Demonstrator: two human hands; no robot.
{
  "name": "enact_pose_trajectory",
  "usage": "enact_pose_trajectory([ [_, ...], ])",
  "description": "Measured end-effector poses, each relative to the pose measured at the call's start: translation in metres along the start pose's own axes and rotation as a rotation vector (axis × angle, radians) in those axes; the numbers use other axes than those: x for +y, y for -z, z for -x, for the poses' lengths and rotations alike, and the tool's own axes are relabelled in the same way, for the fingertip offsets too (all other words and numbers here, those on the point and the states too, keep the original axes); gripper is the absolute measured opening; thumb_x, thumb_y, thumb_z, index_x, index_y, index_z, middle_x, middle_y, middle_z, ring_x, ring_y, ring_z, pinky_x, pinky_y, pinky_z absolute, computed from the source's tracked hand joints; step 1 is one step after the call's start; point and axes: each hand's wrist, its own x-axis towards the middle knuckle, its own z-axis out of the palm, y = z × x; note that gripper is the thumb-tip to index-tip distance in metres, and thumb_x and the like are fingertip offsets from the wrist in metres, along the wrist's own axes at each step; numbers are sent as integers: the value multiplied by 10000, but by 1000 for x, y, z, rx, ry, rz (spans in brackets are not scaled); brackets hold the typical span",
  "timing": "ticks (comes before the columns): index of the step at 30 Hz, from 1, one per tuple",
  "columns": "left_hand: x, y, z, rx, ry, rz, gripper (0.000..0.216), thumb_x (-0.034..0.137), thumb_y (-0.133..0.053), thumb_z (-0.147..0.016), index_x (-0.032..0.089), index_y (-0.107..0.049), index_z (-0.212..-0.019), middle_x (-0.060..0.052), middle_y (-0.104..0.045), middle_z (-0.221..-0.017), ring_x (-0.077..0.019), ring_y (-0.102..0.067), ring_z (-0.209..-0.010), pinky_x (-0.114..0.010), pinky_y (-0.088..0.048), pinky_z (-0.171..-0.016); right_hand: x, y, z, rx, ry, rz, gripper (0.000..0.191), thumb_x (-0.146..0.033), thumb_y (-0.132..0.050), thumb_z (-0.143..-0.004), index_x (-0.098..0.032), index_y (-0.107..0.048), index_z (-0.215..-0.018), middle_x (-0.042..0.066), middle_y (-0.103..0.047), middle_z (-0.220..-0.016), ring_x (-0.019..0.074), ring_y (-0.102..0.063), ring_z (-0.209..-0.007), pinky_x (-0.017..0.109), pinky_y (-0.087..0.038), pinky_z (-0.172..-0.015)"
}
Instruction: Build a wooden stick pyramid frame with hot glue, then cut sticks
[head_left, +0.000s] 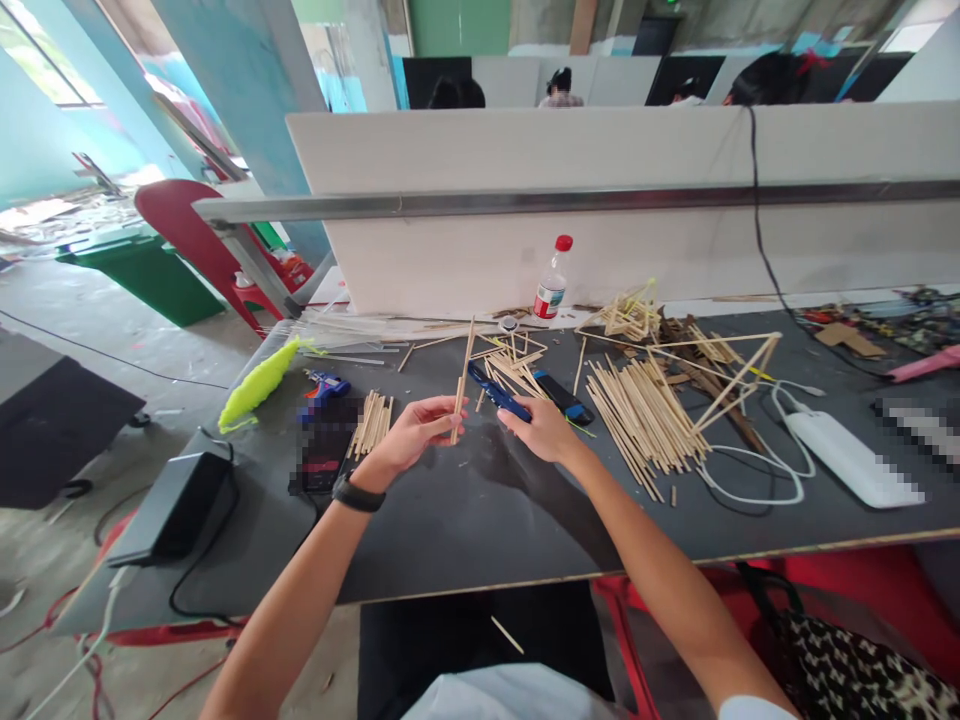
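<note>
My left hand (409, 437), with a black band on its wrist, pinches a thin wooden stick (463, 378) and holds it upright above the dark table (465, 520). My right hand (541, 428) grips a blue-handled tool (496, 392) that points toward the stick. Just beyond both hands lies a small frame of glued sticks (514, 362). A loose pile of sticks (645, 415) lies to the right of my right hand, and a small bundle of short sticks (371, 422) lies to the left of my left hand.
A blue glue gun (324, 384), a yellow-green object (259, 384) and a black box (176, 505) are at the left. A water bottle (553, 280) stands by the white partition (600, 160). A stick pyramid (720, 375), white power bank (851, 458) and cables are at the right. People sit behind the partition.
</note>
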Motion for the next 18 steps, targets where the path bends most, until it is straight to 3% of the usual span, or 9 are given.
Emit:
enact_pose_trajectory([
  [5, 1, -1, 1, -1, -9, -99, 529, 455, -881, -678, 204, -775, -1131, -84, -744, -1009, -161, -686, -774, -243, -556, -644, -2, 10, 0, 48, -48, 122, 350, -506, -550, -914, -233, -676, -735, 21, -656, -628, 193, -569, -606, 304, -317, -587],
  [11, -3, -6, 0, -9, 27, -110, 577, 461, -893, -641, 156, -763, -1113, -92, -732, -968, -160, -665, -759, -255, -542, -632, -8, 16, 5, 48, -20, 312, 285, -500, -580, -903, -273, -750, -935, 23, -761, -890, 214, -654, -807, 283, -339, -602],
  [18, -6, -7, -2, -32, 130, -112, 583, 454, -901, -622, 164, -754, -1106, -81, -700, -978, -147, -643, -762, -260, -527, -641, -12, 18, 6, -24, -97, 455, 429, -632, -537, -907, -282, -784, -901, 24, -763, -820, 220, -676, -792, 274, -344, -590],
])
